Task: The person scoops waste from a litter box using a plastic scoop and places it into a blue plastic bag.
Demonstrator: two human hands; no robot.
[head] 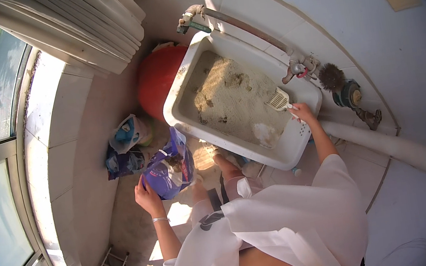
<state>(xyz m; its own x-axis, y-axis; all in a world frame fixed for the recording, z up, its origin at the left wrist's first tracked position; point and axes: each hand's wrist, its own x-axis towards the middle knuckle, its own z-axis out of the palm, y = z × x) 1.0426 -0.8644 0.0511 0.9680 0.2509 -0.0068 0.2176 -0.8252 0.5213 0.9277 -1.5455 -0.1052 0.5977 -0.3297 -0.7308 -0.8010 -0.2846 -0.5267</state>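
Note:
My right hand [302,113] grips the handle of a slotted litter scoop [278,99], its pale head over the litter near the right end of a white sink basin [204,131]. Sandy cat litter [228,97] with darker clumps covers much of the basin's bottom, and a whitish patch shows near its lower end. My left hand [148,196] holds the edge of a purple plastic bag [161,180] to the left of the basin. The bag's mouth gapes, and some brownish material shows inside.
A red rounded container [159,79] stands behind the basin. Other bags [129,134] lie by the left wall. A tap [296,71], pipes and a round brush [331,77] are along the right wall. A large pipe [388,144] runs beyond my right arm. A window is at left.

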